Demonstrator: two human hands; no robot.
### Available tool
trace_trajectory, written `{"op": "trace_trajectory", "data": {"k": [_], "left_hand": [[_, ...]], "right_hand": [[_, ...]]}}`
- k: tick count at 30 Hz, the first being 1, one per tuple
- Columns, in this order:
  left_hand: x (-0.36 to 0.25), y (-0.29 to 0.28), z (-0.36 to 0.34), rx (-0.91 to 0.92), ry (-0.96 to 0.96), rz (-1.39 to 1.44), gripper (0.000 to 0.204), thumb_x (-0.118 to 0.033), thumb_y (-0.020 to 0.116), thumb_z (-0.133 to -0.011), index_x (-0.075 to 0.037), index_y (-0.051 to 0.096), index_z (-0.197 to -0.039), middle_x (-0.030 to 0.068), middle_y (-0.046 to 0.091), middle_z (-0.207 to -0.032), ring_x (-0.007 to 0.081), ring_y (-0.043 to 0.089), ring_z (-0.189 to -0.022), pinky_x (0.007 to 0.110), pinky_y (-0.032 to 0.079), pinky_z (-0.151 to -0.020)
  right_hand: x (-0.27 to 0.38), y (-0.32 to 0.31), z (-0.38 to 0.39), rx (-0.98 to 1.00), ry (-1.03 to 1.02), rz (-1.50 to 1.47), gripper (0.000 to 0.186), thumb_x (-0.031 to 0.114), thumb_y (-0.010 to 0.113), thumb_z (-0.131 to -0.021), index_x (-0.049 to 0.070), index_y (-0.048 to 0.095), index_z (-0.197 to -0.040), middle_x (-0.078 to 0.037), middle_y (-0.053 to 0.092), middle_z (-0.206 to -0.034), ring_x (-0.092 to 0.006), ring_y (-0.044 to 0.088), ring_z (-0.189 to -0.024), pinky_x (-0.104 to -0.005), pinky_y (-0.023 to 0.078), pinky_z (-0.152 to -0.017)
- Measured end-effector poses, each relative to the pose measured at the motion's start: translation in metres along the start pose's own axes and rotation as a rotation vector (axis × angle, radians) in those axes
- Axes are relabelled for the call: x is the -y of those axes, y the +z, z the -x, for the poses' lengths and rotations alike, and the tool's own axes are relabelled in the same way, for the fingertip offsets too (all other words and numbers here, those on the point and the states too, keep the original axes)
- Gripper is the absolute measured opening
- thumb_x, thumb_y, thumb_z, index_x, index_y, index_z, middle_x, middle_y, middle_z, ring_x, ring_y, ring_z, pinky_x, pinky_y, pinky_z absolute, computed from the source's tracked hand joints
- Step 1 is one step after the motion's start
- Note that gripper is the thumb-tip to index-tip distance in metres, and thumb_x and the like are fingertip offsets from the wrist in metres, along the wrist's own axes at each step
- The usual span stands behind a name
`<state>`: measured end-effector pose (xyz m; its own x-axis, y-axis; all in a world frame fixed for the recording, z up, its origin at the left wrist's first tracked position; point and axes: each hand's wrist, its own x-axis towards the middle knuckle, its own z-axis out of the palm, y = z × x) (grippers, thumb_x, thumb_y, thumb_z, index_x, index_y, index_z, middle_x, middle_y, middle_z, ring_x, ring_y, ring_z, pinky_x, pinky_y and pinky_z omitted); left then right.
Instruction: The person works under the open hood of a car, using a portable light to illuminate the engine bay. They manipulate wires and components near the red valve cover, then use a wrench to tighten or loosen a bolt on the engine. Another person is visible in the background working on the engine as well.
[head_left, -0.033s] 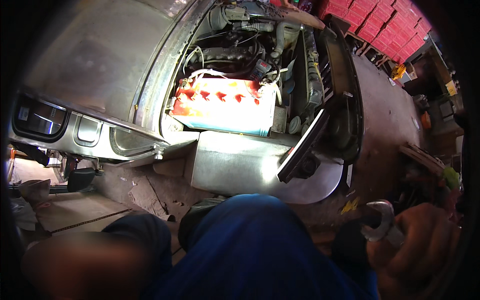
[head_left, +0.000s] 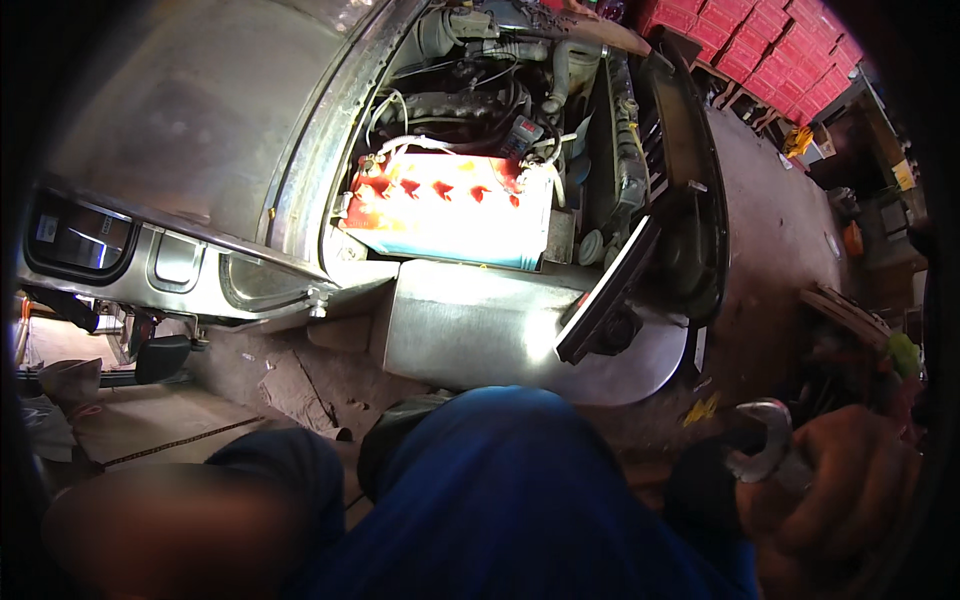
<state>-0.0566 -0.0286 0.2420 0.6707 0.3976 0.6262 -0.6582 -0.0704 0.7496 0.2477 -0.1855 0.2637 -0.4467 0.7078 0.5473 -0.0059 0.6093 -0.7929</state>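
At the lower right my right hand (head_left: 835,485) is closed around an open-end wrench (head_left: 768,440), its curved metal jaw sticking out above the fingers. A smeared, skin-toned shape fills the lower left beside dark blue cloth (head_left: 285,465). It may be my left hand, but no fingers can be made out. Ahead of me, well apart from the right hand, a car battery (head_left: 450,215) with a red top and pale case sits in an uncovered engine bay. Bright light falls on it. Cables (head_left: 545,160) run near its right end.
A bare metal fender (head_left: 470,320) lies between my blue-clad knee (head_left: 510,450) and the battery. On it a dark, flat, tilted object (head_left: 610,290) stands near the front. Red boxes (head_left: 750,50) are stacked at the far right. A side mirror (head_left: 160,358) juts out at left.
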Motion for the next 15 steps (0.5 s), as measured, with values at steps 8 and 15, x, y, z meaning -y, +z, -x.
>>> {"op": "trace_trajectory", "data": {"k": [8,15], "left_hand": [[0.01,-0.008,-0.003,-0.013,-0.028,0.031,0.02,-0.027,0.056,-0.103,-0.01,0.06,-0.093,0.0072,0.058,-0.082,0.0136,0.054,-0.07,0.029,0.043,-0.052],[0.071,-0.055,0.014,-0.437,-0.346,0.232,0.021,-0.027,0.055,-0.104,-0.009,0.062,-0.098,0.0086,0.061,-0.088,0.0134,0.055,-0.071,0.029,0.044,-0.052]], "right_hand": [[-0.014,-0.006,0.027,-0.191,-0.148,-0.074,0.035,0.028,0.054,-0.102,0.006,0.059,-0.128,-0.009,0.065,-0.101,-0.0149,0.052,-0.068,-0.0331,0.048,-0.061],[-0.055,-0.014,0.099,-0.803,-0.227,-0.027,0.034,0.022,0.052,-0.101,0.0,0.057,-0.127,-0.009,0.062,-0.1,-0.0128,0.049,-0.069,-0.0281,0.044,-0.06]]}}
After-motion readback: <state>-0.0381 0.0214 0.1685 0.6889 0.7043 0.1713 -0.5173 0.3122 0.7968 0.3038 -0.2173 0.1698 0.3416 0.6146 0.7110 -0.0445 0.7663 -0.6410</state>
